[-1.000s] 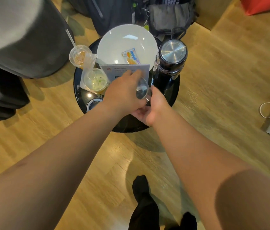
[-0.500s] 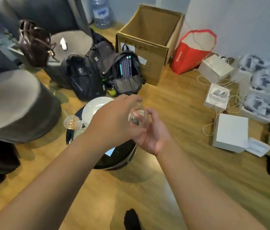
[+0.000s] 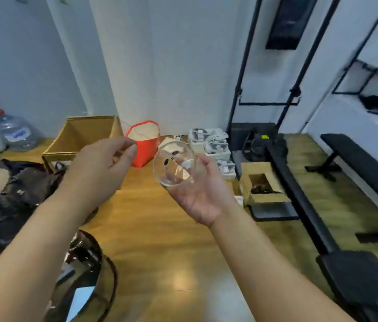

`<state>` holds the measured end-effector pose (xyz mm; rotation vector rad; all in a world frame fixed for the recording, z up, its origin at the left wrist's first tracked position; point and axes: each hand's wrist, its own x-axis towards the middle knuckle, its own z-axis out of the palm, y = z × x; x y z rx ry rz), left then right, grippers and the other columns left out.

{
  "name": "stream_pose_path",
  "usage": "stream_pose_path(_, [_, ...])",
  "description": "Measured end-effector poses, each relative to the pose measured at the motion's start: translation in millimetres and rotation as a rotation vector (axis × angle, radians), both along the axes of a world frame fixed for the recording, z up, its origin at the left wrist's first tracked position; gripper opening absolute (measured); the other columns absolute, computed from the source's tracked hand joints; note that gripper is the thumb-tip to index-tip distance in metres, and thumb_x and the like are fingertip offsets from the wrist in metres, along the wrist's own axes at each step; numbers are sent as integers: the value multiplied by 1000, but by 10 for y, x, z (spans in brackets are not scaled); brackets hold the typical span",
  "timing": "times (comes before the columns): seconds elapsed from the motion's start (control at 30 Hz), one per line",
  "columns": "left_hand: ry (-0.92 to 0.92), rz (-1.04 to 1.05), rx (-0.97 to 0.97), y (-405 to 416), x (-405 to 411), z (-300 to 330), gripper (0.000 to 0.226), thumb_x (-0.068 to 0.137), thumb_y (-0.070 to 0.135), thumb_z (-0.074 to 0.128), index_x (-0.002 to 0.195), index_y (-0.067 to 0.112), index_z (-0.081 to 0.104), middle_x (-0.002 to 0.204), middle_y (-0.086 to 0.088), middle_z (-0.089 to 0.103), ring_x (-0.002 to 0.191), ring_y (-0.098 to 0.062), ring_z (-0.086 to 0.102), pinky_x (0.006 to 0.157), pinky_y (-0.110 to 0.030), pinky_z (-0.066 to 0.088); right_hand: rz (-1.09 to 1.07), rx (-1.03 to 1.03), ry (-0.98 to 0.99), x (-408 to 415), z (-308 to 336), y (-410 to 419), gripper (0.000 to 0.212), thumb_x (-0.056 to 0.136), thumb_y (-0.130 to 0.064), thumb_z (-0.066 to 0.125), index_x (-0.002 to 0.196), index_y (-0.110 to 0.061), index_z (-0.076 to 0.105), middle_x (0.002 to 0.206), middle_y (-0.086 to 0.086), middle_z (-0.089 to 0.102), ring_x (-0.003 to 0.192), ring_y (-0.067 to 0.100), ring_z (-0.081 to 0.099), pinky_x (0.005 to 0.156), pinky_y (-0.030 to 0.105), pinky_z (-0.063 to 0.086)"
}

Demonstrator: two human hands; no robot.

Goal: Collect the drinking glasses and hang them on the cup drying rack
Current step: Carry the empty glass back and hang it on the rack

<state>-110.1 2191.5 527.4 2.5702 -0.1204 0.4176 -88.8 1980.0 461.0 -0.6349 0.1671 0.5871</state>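
A clear drinking glass [image 3: 174, 165] lies on its side in my right hand [image 3: 200, 194], palm up, fingers curled around its base, with its mouth turned toward me. My left hand [image 3: 100, 169] hovers just left of the glass, apart from it, fingers loosely curled and holding nothing. No cup drying rack shows in this view.
The round black side table [image 3: 104, 275] is at the lower left. On the wooden floor stand a cardboard box [image 3: 81, 138], a red bag [image 3: 145, 145], black backpacks [image 3: 16, 201], white boxes [image 3: 211, 145] and a water jug [image 3: 17, 133]. A black bench [image 3: 364, 168] and metal stand legs [image 3: 299, 201] are at right.
The view has swung up from the side table to the room. The glass has passed from both hands into my right hand alone, and my left hand has come off it.
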Motion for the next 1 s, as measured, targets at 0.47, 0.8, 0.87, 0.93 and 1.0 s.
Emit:
stream_pose_path(0.47, [-35, -707, 44, -4925, -1261, 650, 31, 104, 45, 47, 122, 30, 69, 111, 6, 72, 99, -16, 64, 85, -39, 55, -810, -66, -27, -2788, 817, -4384, 54, 99, -48, 60, 135, -9, 66, 122, 24, 77, 105, 39, 78, 80, 44, 64])
stream_pose_path(0.8, [-15, -1149, -1, -7979, -2492, 632, 31, 105, 44, 48, 123, 28, 69, 112, 10, 71, 97, -9, 63, 82, -34, 53, -1281, -120, 72, -4400, 942, -6811, 53, 99, -50, 59, 131, -9, 67, 131, 27, 69, 113, 42, 72, 68, 41, 68])
stream_pose_path(0.87, [3, -1197, 3, -8590, -2650, 588, 33, 105, 44, 47, 126, 28, 67, 116, 11, 70, 100, -10, 63, 83, -33, 51, -1338, -147, 83, -4643, 937, -7273, 49, 99, -50, 58, 125, -10, 69, 133, 28, 67, 118, 43, 69, 68, 40, 68])
stream_pose_path(0.93, [30, -1242, 12, -9208, -2773, 553, 35, 105, 46, 47, 128, 28, 66, 118, 11, 69, 103, -10, 63, 85, -34, 50, -1376, -147, 107, -4860, 942, -7729, 49, 98, -50, 59, 127, -12, 69, 135, 28, 64, 116, 42, 69, 66, 39, 67])
stream_pose_path(1.0, [52, -1278, 28, -9785, -2879, 523, 34, 104, 46, 46, 126, 29, 67, 117, 9, 70, 105, -13, 64, 89, -37, 53, -1419, -155, 124, -5038, 959, -8166, 52, 96, -49, 61, 133, -12, 66, 137, 28, 62, 114, 42, 71, 66, 39, 67])
